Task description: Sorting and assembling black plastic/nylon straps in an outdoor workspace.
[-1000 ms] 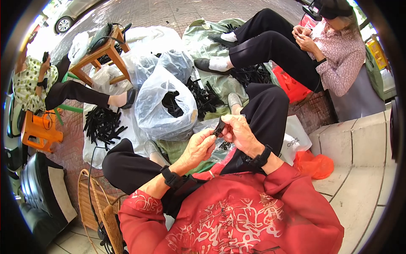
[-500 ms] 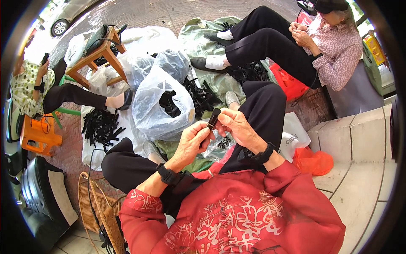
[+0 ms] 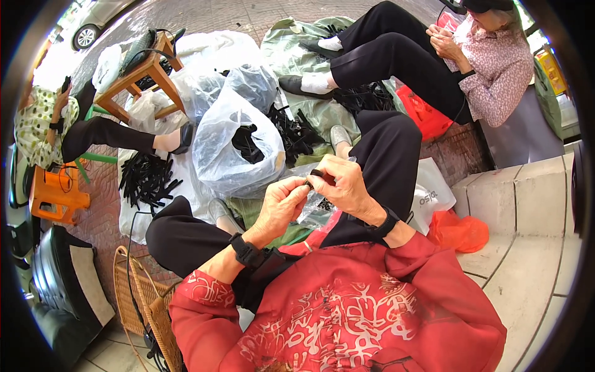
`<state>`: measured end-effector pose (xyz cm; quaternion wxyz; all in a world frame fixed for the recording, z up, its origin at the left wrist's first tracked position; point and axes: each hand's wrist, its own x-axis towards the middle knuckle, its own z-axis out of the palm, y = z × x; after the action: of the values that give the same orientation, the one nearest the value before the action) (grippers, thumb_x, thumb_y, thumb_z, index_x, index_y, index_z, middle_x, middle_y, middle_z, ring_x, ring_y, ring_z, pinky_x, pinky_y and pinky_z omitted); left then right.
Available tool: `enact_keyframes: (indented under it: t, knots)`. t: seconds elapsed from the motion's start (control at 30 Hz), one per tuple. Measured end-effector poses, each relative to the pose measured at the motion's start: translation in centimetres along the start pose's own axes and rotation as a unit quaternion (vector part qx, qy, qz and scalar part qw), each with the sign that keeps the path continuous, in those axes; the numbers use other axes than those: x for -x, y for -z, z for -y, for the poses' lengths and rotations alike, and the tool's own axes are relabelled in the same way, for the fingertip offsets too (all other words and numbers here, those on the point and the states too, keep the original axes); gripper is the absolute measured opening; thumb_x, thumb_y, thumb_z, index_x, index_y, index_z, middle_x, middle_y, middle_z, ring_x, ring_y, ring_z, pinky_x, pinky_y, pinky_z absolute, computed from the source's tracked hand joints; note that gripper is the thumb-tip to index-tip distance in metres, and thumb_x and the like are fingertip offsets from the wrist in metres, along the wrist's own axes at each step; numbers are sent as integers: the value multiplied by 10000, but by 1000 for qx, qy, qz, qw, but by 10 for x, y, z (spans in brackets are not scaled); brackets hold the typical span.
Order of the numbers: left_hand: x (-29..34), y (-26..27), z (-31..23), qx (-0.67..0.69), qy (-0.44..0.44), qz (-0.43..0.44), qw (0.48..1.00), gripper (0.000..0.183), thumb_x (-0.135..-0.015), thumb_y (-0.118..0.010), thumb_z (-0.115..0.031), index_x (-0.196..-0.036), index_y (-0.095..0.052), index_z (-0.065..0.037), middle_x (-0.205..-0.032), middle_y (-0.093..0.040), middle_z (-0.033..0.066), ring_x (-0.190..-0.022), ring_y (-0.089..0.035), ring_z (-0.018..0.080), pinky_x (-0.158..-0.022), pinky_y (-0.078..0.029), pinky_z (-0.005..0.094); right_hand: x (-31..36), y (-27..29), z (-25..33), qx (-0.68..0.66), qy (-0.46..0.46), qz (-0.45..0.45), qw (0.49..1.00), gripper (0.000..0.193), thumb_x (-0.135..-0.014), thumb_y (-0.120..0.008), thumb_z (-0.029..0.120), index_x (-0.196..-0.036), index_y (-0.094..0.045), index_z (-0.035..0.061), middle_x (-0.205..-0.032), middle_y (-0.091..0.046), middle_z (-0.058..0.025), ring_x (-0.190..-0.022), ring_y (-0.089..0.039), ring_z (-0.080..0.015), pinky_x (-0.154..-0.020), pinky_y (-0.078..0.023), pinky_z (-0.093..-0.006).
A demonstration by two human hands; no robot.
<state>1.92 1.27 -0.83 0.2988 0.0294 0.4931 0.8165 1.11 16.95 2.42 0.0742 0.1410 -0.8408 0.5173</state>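
Observation:
Above my lap, both hands work on one short black strap, mostly covered by my fingers. My left hand is closed, thumb and fingers pinching the strap's near end. My right hand is curled round its other end, with thumb and forefinger meeting the left fingertips. Below the hands, between my knees, lies a clear plastic bag with small dark pieces, too small to make out. Just beyond my hands stands a whitish plastic bag, its mouth showing black straps inside.
Loose black straps lie heaped at the left, and another heap beyond my hands. Two people sit nearby, one far right, one left. A wooden stool, an orange stool, a wicker chair and tiled steps surround me.
My right hand has turned and closed further over the strap, which stood upright in plain view before and now is mostly hidden. My left hand keeps its pinch.

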Motion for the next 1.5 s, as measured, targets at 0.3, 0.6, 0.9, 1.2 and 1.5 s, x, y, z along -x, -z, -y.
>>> enact_keyframes:
  t: [0.3, 0.6, 0.9, 1.2, 1.5]
  knots:
    - [0, -3, -6, -22, -8, -22, 999, 164, -865, -493, -152, -952, -543, -22, -555, -412, -50, -415, -310, 19, -376, -227, 166, 3, -2, -20, -451, -261, 51, 852, 154, -810, -564, 165, -718, -539, 45, -606, -533, -13, -472, -453, -50, -431, -367, -191]
    - [2, -3, -9, -56, -45, -20, 997, 178, -861, -500, -150, -957, -550, -9, -532, -407, -51, -416, -312, 20, -379, -221, 172, 3, -1, -17, -495, -275, 58, 822, 158, -816, -553, 153, -711, -546, 35, -579, -516, -11, -473, -458, -62, -429, -366, -198]
    - [5, -3, -6, -69, -69, -41, 994, 155, -848, -524, -150, -904, -569, -13, -509, -393, -68, -403, -292, 13, -374, -212, 179, 9, -6, 1, -153, -120, 6, 981, 180, -760, -597, 127, -644, -521, 13, -537, -472, 1, -466, -408, -62, -438, -329, -217]
    - [2, 2, -8, -7, -14, -1, 1000, 163, -856, -504, -157, -931, -569, -28, -520, -382, -93, -419, -297, -11, -378, -219, 161, 5, 1, -4, -359, -218, 43, 907, 169, -810, -549, 129, -680, -543, 21, -564, -502, 23, -488, -453, -26, -437, -365, -181]
    - [7, 4, -2, -133, -66, 4, 989, 157, -855, -509, -151, -926, -585, -33, -561, -432, -87, -435, -313, -11, -390, -230, 165, 10, 1, 4, 71, 113, 29, 991, 66, -674, -620, 46, -680, -557, 23, -594, -492, -79, -506, -489, -216, -465, -379, -287]
